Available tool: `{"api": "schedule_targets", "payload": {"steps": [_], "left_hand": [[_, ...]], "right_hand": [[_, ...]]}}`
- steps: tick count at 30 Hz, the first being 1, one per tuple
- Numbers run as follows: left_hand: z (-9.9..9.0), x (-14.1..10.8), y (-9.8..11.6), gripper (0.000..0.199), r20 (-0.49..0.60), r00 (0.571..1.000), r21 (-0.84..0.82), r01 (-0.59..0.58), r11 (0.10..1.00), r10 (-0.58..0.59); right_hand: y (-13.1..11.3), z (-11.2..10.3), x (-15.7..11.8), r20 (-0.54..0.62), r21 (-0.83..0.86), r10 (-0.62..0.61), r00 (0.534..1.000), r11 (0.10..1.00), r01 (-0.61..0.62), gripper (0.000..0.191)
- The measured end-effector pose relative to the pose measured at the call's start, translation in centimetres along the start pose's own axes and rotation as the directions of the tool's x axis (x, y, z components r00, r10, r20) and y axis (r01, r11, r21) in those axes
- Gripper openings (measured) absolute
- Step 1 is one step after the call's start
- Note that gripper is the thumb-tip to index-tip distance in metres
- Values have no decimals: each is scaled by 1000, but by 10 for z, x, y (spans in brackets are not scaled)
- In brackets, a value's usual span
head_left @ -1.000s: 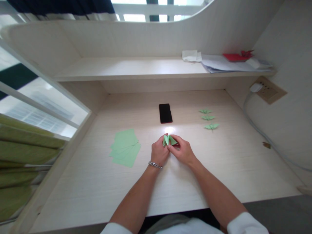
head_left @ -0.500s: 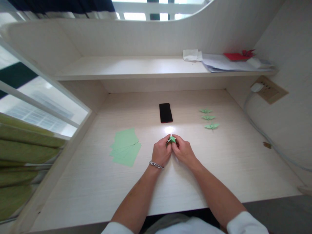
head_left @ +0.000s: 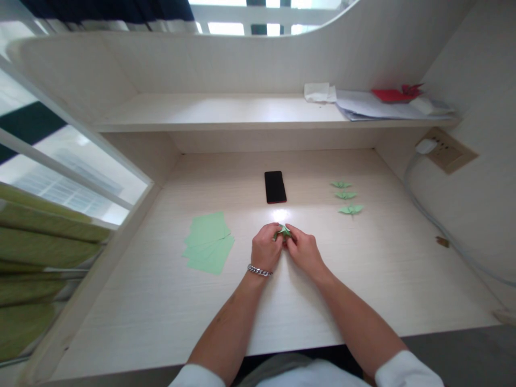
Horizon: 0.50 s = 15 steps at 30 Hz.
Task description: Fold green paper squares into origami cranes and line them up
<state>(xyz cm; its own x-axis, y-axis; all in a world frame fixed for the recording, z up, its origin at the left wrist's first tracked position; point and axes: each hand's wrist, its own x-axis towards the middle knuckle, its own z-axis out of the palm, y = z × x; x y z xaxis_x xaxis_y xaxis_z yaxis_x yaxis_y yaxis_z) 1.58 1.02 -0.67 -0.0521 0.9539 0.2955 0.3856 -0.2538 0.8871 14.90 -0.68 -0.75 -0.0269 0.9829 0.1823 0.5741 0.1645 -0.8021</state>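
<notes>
Between my fingertips, over the middle of the desk, is a small folded green paper crane [head_left: 284, 231], partly hidden by the fingers. My left hand [head_left: 266, 248], with a chain bracelet [head_left: 259, 271] at the wrist, is closed on its left side. My right hand [head_left: 303, 248] pinches it from the right. Three finished-looking green paper cranes [head_left: 350, 209] stand in a column on the right of the desk, wings spread. To the left of my hands lies a fanned stack of green paper sheets [head_left: 209, 242].
A black phone [head_left: 275, 187] lies beyond my hands. Papers [head_left: 371, 105], a red sheet [head_left: 391, 95] and a folded red paper piece [head_left: 411, 90] rest on the shelf [head_left: 217, 110]. A cable [head_left: 427, 212] runs from the wall socket [head_left: 449, 150] along the right side.
My fingers have shifted slightly around the green paper crane, and its folded parts look more spread. The camera view has moved a little; the other things stay put.
</notes>
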Motion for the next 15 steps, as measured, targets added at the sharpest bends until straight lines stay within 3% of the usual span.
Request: {"api": "schedule_targets", "payload": {"steps": [6, 10, 15], "left_hand": [[2, 0, -3, 17, -22, 998, 240, -58, 969, 65], [1, 0, -3, 24, -9, 995, 268, -93, 959, 99], [1, 2, -7, 15, 7, 990, 281, -134, 950, 138]], "right_hand": [[-2, -1, 0, 10, -23, 52, 999, 998, -52, 44], [-6, -1, -1, 14, -10, 38, 999, 999, -37, 42], [-8, -1, -1, -4, 46, 63, 998, 997, -63, 39]]}}
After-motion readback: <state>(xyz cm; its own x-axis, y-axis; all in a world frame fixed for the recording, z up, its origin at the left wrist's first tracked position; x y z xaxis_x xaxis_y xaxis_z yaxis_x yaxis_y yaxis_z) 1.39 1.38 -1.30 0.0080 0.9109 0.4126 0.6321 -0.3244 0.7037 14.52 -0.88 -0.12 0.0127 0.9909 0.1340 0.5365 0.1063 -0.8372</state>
